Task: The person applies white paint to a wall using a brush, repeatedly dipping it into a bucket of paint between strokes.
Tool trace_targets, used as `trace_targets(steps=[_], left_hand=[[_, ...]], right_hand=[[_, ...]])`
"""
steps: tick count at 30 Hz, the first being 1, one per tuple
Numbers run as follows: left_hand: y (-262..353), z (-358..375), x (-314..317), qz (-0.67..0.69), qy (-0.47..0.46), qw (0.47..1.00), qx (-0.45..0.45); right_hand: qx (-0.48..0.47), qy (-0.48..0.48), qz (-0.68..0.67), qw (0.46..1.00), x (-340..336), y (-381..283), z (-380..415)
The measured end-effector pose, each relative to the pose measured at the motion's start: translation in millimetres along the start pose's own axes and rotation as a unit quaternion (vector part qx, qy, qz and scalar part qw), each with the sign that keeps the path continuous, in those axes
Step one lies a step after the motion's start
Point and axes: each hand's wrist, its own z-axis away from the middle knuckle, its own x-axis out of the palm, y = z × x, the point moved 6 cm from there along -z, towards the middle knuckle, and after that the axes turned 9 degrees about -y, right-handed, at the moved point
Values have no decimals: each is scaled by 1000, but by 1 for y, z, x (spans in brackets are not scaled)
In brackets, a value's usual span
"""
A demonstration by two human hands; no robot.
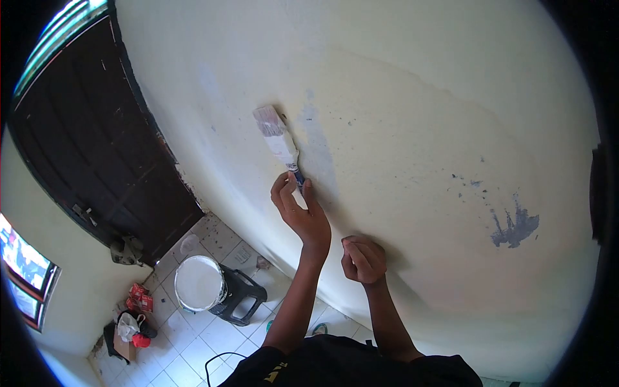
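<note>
A flat paintbrush, its bristles and ferrule coated with whitish paint, is held up close to the pale wall. My left hand pinches its blue handle between the thumb and fingers, with the bristles pointing up and left. Just right of the brush is a light grey patch on the wall. My right hand is closed in a fist near or against the wall, lower and to the right, and nothing shows sticking out of it. Farther right, a dark grey patch marks the wall.
A white bucket with white contents stands on a dark plastic stool, lower left on the tiled floor. Behind it is a dark brown door. Red boxes and bags lie near the left wall.
</note>
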Motion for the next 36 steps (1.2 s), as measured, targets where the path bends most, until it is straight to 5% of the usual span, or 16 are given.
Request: trace_targets(steps=[7,11,13,18,20,24,27,30,36], left_hand=[[7,-14,-9,7,-130,991,-10],[-4,-19,-21,77,-133,988,-4],[-15,-15,-38,273,-127,941,-157],[-60,-14,-72,486,-160,811,-283],[-71,-9,-75,530,-186,767,-311],[-73,-3,-73,521,-200,763,-325],[-62,-8,-70,458,-236,801,-305],[-53,-23,-66,250,-256,907,-221],[-45,-23,-45,228,-191,941,-161]], right_hand=[[44,-12,45,998,8,-3,-3],[160,15,36,986,14,-10,-12],[244,58,-3,968,15,-9,-14],[397,30,-200,895,50,-27,-29],[464,-65,-310,827,85,-38,-35],[448,-78,-277,846,116,-49,-36],[441,-50,-150,884,106,-53,-40],[400,-57,-82,911,102,-47,-40],[406,-53,-70,910,85,-35,-41]])
